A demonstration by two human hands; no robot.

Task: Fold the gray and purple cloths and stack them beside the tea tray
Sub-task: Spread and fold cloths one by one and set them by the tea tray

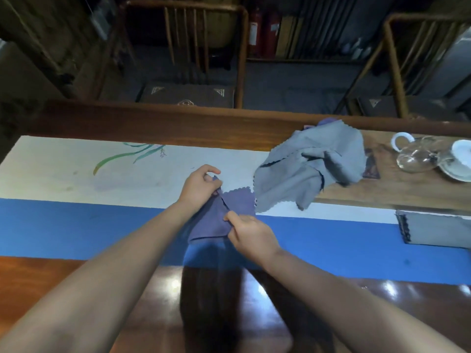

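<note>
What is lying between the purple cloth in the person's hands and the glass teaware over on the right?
In the head view, a crumpled gray cloth lies between the purple cloth and the glass teaware, draped over the edge of the wooden tea tray.

The room is dim, the far background nearly black, while the cream and blue table runner (76,189) is the brightest surface. Small white glare spots sit on the polished wooden table (331,301) near the bottom edge (overhead lamps, judging by the reflections). A dark shadow falls on the wood between the forearms. Straight lines bow toward the edges, wide-angle distortion. The whole picture is soft, the chairs (183,47) blurred.
</note>
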